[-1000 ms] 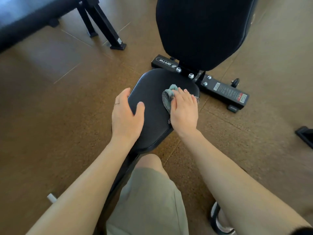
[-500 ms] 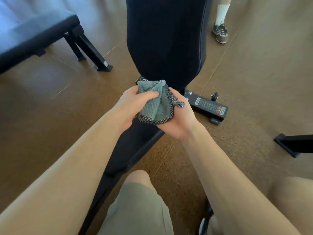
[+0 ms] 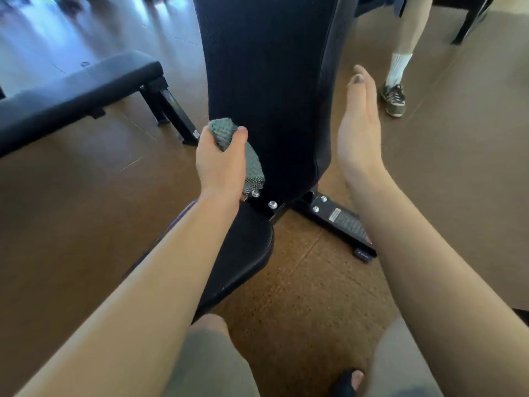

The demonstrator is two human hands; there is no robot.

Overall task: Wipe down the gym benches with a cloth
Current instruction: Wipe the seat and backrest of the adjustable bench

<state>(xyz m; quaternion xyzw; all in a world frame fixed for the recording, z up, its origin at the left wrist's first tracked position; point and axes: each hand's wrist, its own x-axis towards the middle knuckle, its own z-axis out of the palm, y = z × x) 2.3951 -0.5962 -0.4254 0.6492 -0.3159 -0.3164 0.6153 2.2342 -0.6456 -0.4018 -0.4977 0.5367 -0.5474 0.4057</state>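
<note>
Floor: brown speckled gym floor (image 3: 300,285) all around me, glare at the far left.
Bench: its black backrest (image 3: 263,90) stands upright before me, the seat pad (image 3: 243,250) below it by my knee.
My left hand (image 3: 221,164): clenched round the grey-green cloth (image 3: 229,138), which is bunched in my fist against the backrest's lower left edge.
My right hand (image 3: 357,130): flat and empty, fingers straight, beside the backrest's right edge; I cannot tell whether it touches.
Further off: a flat bench (image 3: 71,93) at left; another person's leg (image 3: 399,67) at upper right.
</note>
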